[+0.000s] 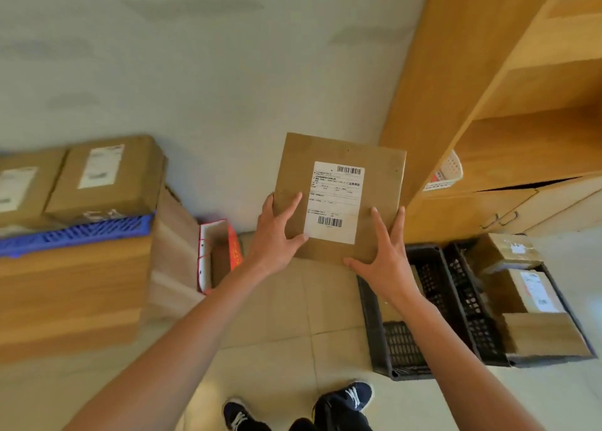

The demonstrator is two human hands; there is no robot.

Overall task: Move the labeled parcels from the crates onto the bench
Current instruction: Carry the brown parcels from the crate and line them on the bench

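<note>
Nearest the camera, both forearms reached forward over the tiled floor [280, 316], above the person's dark shoes [345, 398]. The left hand [277, 235] and the right hand [384, 251] carried one flat cardboard parcel [378, 176] between them, in the air and clear of every surface. The grip appeared chosen to keep the white shipping label [332, 202] facing up and readable.

The left fingers [290, 207] lay spread on the parcel's top face by its near left corner, with the thumb touching the label's near left corner. The right fingers [381, 228] lay spread over the near right corner, one alongside the label's right edge. Both hands were clasping the parcel at its near edge; its far half stood free of them.

To the right, on the floor, two dark crates [436, 300] stood side by side; the right one held further labeled parcels [527, 287], presumably awaiting transfer. To the left, on the wooden table [71, 294], two parcels [104, 176] rested on a blue tray [81, 232] near its far right corner. The carried parcel hung between crates and table, judged mid-transfer.
</note>
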